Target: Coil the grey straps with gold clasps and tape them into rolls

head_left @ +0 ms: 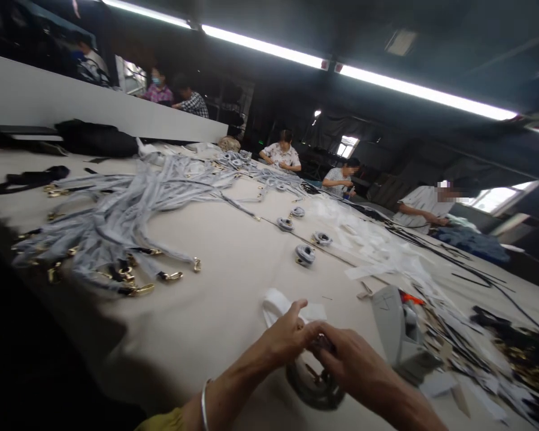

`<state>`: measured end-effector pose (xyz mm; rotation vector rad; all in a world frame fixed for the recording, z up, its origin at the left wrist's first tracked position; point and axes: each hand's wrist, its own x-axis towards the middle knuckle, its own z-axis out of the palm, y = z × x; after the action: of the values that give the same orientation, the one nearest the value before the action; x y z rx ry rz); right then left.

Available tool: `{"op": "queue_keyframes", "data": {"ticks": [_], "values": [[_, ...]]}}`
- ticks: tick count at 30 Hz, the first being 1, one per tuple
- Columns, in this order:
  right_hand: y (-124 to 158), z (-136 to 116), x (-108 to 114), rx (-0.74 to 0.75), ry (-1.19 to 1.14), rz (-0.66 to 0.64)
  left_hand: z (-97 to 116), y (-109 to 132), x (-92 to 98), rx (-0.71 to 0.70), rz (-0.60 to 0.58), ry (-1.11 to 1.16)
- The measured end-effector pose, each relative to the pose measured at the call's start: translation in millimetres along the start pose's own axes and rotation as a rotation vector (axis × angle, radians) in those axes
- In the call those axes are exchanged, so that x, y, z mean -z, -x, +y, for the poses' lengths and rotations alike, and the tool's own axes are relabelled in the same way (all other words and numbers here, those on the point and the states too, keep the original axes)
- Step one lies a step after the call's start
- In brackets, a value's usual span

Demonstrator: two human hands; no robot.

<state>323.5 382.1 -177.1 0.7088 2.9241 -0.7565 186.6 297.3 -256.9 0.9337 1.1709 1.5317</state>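
My left hand (284,335) and my right hand (348,353) meet over the near part of the table. Their fingers are bent together around something small and partly metallic that I cannot make out. A blurred dark coiled strap (314,392) hangs or lies just under them. Behind my left hand a loop of white paper or film (276,302) sticks out. Farther off, several wrapped coils, one of them a grey-white coil (305,255), rest on the pale tabletop (233,263).
Wrapped straps (130,209) with gold clasps are heaped at the left. A grey tape dispenser (397,326) stands at the right, beside strips and paper scraps (440,383). A black bag (96,139) lies at the back left. Several people work around the table's far side.
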Motion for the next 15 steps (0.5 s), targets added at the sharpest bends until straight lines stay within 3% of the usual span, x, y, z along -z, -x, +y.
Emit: {"op": "queue_keyframes", "data": {"ticks": [2,5,7,10,12,14,15], "values": [[-18.8,10.2,4.7,-0.030,0.028,-0.005,-0.9,-2.3,3.2,-0.137,0.198,-0.126],[-60.6,28.5,34.5,-0.189,-0.138,0.081,4.0,-4.9,10.3,-0.245,0.409,-0.098],[-88.9,36.4,63.7,-0.246,-0.402,0.285,7.9,-6.1,14.1,-0.279,0.531,-0.023],[-112.4,40.8,97.3,-0.162,-0.752,0.590,10.8,-7.4,17.3,-0.305,0.615,0.022],[-110.3,41.1,97.2,-0.152,-0.778,0.637,11.2,-8.2,18.0,-0.301,0.618,0.022],[-96.6,40.1,75.0,-0.158,-0.710,0.525,11.6,-9.1,18.6,-0.297,0.624,0.027],[-87.7,39.2,57.8,-0.169,-0.638,0.409,12.1,-9.8,19.1,-0.294,0.628,0.029]]}}
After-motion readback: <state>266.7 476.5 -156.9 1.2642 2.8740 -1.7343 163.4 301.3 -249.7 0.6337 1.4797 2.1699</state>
